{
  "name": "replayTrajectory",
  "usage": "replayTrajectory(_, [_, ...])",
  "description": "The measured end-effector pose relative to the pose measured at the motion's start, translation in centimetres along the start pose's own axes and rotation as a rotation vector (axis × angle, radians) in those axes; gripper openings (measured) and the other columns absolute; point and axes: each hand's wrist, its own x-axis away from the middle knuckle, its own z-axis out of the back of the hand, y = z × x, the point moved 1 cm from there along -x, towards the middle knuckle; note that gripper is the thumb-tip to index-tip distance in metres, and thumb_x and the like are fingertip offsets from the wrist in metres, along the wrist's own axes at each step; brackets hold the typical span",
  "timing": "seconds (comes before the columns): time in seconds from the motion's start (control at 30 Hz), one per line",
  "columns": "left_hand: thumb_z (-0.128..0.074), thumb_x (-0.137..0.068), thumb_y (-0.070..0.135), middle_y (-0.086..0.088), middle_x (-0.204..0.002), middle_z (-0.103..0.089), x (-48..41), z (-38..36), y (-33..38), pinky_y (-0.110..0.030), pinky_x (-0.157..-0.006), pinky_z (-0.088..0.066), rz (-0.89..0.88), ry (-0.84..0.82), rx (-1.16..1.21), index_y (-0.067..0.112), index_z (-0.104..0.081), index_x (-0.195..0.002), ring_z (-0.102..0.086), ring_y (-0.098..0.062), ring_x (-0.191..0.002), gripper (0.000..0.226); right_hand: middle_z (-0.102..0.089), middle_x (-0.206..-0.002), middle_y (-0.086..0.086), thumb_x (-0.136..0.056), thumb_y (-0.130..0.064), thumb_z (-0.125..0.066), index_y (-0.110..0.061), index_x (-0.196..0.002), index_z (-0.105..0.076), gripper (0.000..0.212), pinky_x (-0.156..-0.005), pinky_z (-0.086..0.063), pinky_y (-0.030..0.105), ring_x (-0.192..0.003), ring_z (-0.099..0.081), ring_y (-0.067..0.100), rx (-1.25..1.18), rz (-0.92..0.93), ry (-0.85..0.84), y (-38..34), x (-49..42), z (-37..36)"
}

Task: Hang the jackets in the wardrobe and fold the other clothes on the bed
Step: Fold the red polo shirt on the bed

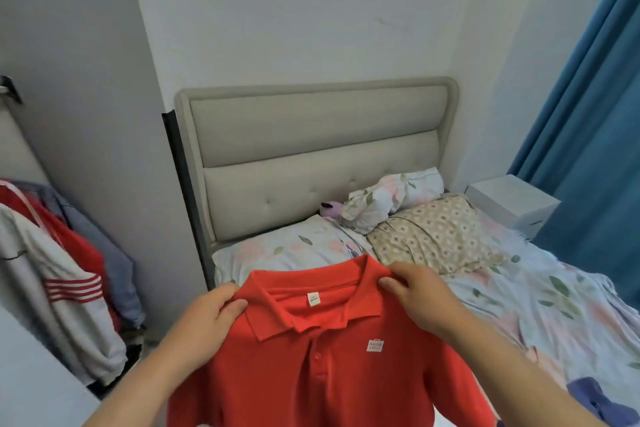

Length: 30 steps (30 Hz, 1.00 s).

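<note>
White and red jackets [52,274]: bunched at 8 o'clock against the grey wall, a blue-grey one behind them.
Left hand [211,315]: at 7 o'clock, fingers curled round the shirt [322,367] at its shoulder, just beside the collar.
Shirt: red polo at 6 o'clock, held up in front of the bed [519,305], front towards the camera, white label inside the neck, small white logo on the chest.
Headboard [318,156]: beige, padded, at 12 o'clock.
Right hand [415,298]: at 5 o'clock, pinching the other shoulder at the collar's edge; the two hands are apart, one on each side of the collar.
Pillows [433,236]: floral, at 2 o'clock, below the headboard.
Bed: rumpled floral sheet, 3 to 4 o'clock.
White box [512,201]: at 2 o'clock, just beside the bed.
Blue garment [595,402]: on the bed at 4 o'clock, in the bottom corner.
Curtain [588,114]: blue, at 2 o'clock.
</note>
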Motion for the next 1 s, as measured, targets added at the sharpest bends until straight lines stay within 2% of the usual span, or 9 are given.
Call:
replayTrajectory(0.2, [-0.071,-0.088,0.023,0.011,-0.087,-0.056,-7.4,-12.9,-13.6,-0.035,-0.08,-0.043,0.351,-0.023,-0.099,0.024,-0.071,-0.076,-0.057,-0.026,-0.088,0.012,-0.055,-0.079,0.001,-0.095,-0.04,-0.056,-0.021,-0.067,-0.06,0.034,-0.072,-0.036,0.034,-0.086,-0.055,0.026,0.217,-0.306,-0.179,8.2,-8.0,-14.4])
replayTrajectory(0.3, [-0.064,-0.093,0.019,0.0,-0.065,-0.06,-10.6,-20.2,-19.9,-0.035,-0.058,-0.049,0.602,-0.016,0.187,0.02,-0.06,-0.066,-0.063,-0.024,-0.062,0.028,-0.052,-0.068,0.001,-0.1,-0.026,-0.052,-0.019,-0.066,-0.046,0.035,-0.068,-0.046,0.037,-0.071,-0.057,0.026,-0.105,-0.576,-0.213,12.4,-11.6,-22.9])
replayTrajectory(0.4, [-0.054,-0.099,0.022,-0.012,-0.071,-0.065,-13.7,-26.5,-25.2,-0.036,-0.046,-0.054,0.943,0.076,0.523,0.017,-0.063,-0.079,-0.067,-0.03,-0.055,0.022,-0.054,-0.066,0.007,-0.101,-0.016,-0.051,-0.01,-0.074,-0.052,0.028,-0.05,-0.047,0.03,-0.052,-0.057,0.019,-0.408,-0.823,-0.083,16.2,-14.8,-31.1])
replayTrajectory(0.5, [-0.056,-0.098,0.02,-0.006,-0.065,-0.063,-17.5,-31.2,-30.5,-0.044,-0.061,-0.057,0.841,0.162,0.461,0.015,-0.062,-0.07,-0.066,-0.03,-0.066,0.029,-0.056,-0.065,-0.002,-0.099,-0.021,-0.054,-0.016,-0.067,-0.056,0.032,-0.057,-0.039,0.028,-0.062,-0.052,0.017,-0.402,-0.785,0.059,20.3,-18.5,-38.4])
replayTrajectory(0.6, [-0.059,-0.096,0.02,0.0,-0.058,-0.058,-22.2,-33.9,-35.9,-0.026,-0.053,-0.042,0.649,0.235,0.244,0.014,-0.056,-0.059,-0.057,-0.015,-0.059,0.037,-0.048,-0.054,-0.002,-0.095,-0.018,-0.058,-0.012,-0.058,-0.051,0.038,-0.051,-0.031,0.023,-0.055,-0.042,0.015,-0.378,-0.698,0.156,24.1,-22.9,-44.2])
replayTrajectory(0.7, [-0.062,-0.093,0.019,-0.012,-0.065,-0.056,-27.3,-36.1,-39.6,-0.037,-0.062,-0.041,0.462,0.329,0.013,0.006,-0.058,-0.063,-0.052,-0.031,-0.069,0.033,-0.044,-0.051,-0.001,-0.093,-0.013,-0.06,-0.019,-0.051,-0.044,0.046,-0.054,-0.03,0.033,-0.053,-0.037,0.013,-0.261,-0.602,0.299,27.1,-28.1,-48.7])
replayTrajectory(0.77, [-0.065,-0.09,0.022,-0.02,-0.076,-0.058,-30.0,-37.7,-41.3,-0.045,-0.071,-0.041,0.395,0.396,-0.151,0.002,-0.067,-0.078,-0.052,-0.038,-0.078,0.024,-0.059,-0.071,0.016,-0.095,-0.018,-0.059,-0.008,-0.066,-0.066,0.031,-0.07,-0.039,0.038,-0.071,-0.051,0.024,-0.18,-0.581,0.327,28.7,-31.2,-51.2])
replayTrajectory(0.83, [-0.066,-0.088,0.025,-0.025,-0.087,-0.058,-31.3,-39.5,-43.0,-0.048,-0.073,-0.041,0.412,0.413,-0.265,0.001,-0.068,-0.092,-0.054,-0.043,-0.083,0.024,-0.061,-0.101,0.028,-0.096,-0.026,-0.057,0.0,-0.099,-0.071,0.03,-0.09,-0.037,0.041,-0.098,-0.055,0.037,0.003,-0.588,0.277,30.3,-33.1,-53.8])
replayTrajectory(1.0, [-0.06,-0.086,0.031,-0.023,-0.088,-0.058,-31.6,-42.7,-46.0,-0.046,-0.067,-0.043,0.365,0.447,-0.41,0.005,-0.061,-0.087,-0.055,-0.042,-0.077,0.026,-0.058,-0.111,0.028,-0.095,-0.037,-0.045,-0.003,-0.107,-0.064,0.041,-0.086,-0.036,0.048,-0.1,-0.053,0.046,0.343,-0.517,0.313,32.4,-33.5,-58.1])
